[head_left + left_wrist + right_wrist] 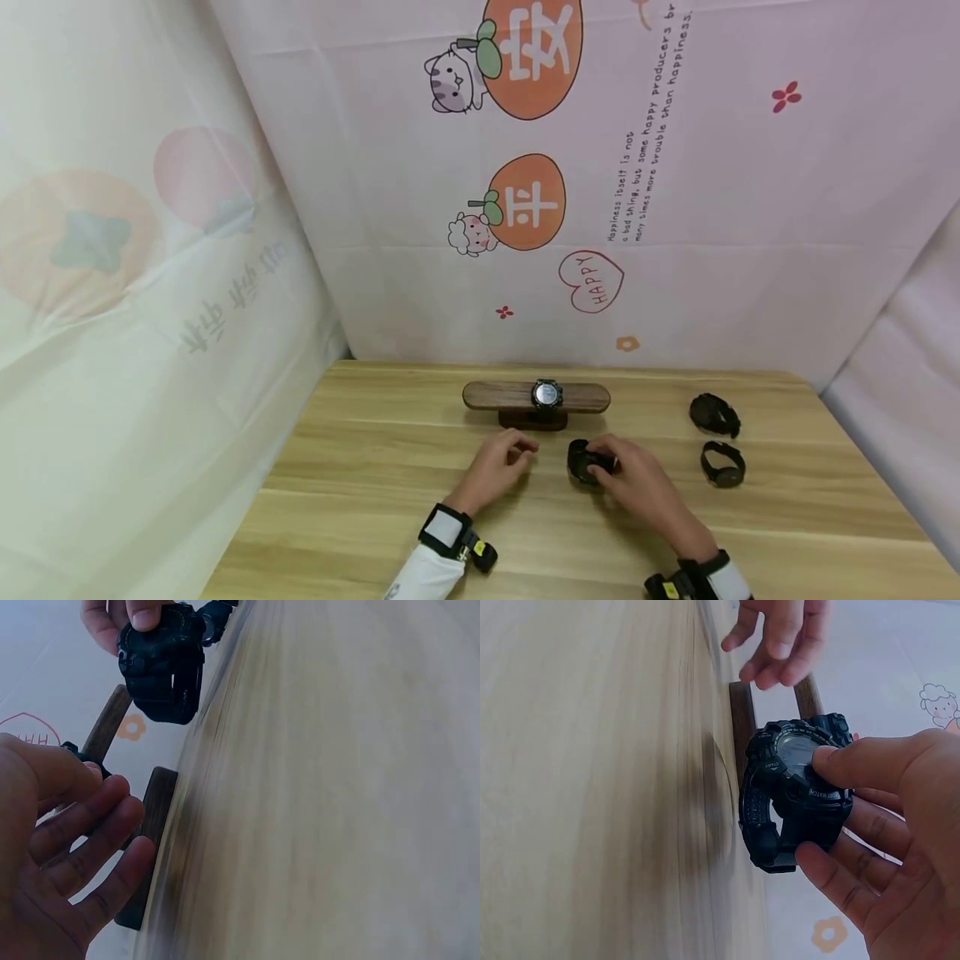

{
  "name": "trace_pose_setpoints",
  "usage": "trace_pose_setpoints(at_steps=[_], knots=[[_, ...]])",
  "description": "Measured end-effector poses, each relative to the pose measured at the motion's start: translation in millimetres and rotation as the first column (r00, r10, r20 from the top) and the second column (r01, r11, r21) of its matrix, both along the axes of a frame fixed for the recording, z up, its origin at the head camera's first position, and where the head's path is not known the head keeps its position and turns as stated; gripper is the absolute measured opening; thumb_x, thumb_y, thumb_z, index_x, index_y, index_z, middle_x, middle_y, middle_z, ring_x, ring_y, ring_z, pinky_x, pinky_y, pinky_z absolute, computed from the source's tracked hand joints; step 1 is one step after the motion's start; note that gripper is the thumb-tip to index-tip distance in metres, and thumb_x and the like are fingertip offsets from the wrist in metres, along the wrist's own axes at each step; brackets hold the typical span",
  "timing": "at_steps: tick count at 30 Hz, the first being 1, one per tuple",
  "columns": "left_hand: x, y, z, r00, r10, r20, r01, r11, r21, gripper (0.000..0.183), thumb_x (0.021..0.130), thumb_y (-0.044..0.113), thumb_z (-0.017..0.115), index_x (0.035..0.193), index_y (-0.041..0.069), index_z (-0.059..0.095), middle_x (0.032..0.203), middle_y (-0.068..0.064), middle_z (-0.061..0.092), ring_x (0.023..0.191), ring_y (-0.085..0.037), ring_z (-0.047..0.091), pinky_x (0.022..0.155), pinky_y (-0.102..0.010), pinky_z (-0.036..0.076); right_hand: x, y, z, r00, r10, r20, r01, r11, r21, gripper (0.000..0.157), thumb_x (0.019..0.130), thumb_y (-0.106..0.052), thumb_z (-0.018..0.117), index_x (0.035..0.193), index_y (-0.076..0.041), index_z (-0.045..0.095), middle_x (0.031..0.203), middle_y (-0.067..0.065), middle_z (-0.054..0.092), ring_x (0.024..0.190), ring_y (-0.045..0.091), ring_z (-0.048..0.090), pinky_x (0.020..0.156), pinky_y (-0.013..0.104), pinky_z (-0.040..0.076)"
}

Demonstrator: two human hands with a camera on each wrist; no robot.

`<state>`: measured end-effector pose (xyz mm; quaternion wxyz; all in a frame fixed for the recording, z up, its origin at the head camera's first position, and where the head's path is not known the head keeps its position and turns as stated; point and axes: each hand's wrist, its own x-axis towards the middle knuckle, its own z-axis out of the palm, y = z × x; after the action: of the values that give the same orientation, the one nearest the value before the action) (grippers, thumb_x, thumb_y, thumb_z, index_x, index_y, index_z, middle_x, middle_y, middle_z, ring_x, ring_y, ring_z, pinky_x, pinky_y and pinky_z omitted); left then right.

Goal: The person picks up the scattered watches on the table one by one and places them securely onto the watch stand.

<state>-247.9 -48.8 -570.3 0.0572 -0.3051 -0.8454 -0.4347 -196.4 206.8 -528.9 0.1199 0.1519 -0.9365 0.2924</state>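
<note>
My right hand (639, 485) grips a black digital watch (801, 791) with a chunky case, thumb on its face and fingers beneath its looped strap. It is held above the table in front of a dark wooden watch stand (495, 397). Another black watch (547, 394) with a pale face sits around the stand's bar, right of the bar's middle. To the left of the held watch, my left hand (495, 468) hovers near the stand with loosely bent fingers and nothing in them. In the left wrist view, the left fingers (97, 847) partly hide the stand.
Two more black watches, one behind (714, 415) and one nearer (724, 475), lie on the right side of the wood-grain table (360, 467). A printed white cloth (405, 308) hangs behind the table's back edge, with more cloth at both sides.
</note>
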Motion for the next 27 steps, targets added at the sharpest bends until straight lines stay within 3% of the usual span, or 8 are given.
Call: trace_pose_setpoints(at_steps=[8,15,22,27], knots=[[2.1,10,4.2,0.998,-0.02,-0.056,0.02,1.0,0.01,0.02,0.095,0.014,0.062,0.114,0.011,0.065,0.11,0.008,0.061,0.095,-0.004,0.059,0.077,-0.018,0.053,0.5,-5,-1.8,0.999,0.019,-0.041,-0.019,1.0,-0.01,0.027,0.08,-0.017,0.078,0.105,-0.018,0.067,0.099,-0.004,0.068,0.086,0.009,0.062,0.069,0.032,0.055],[9.3,16,7.0,0.991,-0.084,-0.101,0.084,0.996,-0.009,0.039,0.088,0.011,0.069,0.125,0.012,0.059,0.124,0.004,0.057,0.115,-0.008,0.051,0.095,-0.027,0.049,1.2,-5,-1.1,0.999,0.025,-0.033,-0.026,0.999,-0.021,0.022,0.084,-0.02,0.075,0.106,-0.019,0.068,0.098,-0.006,0.068,0.084,0.006,0.06,0.067,0.03,0.054],[13.7,21,9.1,0.994,-0.094,-0.057,0.09,0.994,-0.067,0.057,0.083,0.014,0.074,0.135,0.022,0.051,0.133,0.011,0.048,0.123,-0.007,0.044,0.103,-0.03,0.043,-0.4,-8,2.0,0.998,0.046,-0.043,-0.048,0.998,-0.042,0.019,0.088,-0.022,0.071,0.107,-0.019,0.069,0.098,-0.007,0.068,0.08,0.003,0.059,0.064,0.027,0.054],[14.5,25,8.5,0.992,-0.115,-0.051,0.111,0.991,-0.069,0.064,0.081,0.011,0.074,0.138,0.022,0.048,0.136,0.011,0.046,0.126,-0.009,0.042,0.106,-0.033,0.04,-1.9,-11,4.3,0.998,0.046,-0.029,-0.048,0.997,-0.056,0.019,0.089,-0.02,0.07,0.108,-0.019,0.069,0.098,-0.007,0.068,0.078,0.004,0.059,0.064,0.028,0.054]])
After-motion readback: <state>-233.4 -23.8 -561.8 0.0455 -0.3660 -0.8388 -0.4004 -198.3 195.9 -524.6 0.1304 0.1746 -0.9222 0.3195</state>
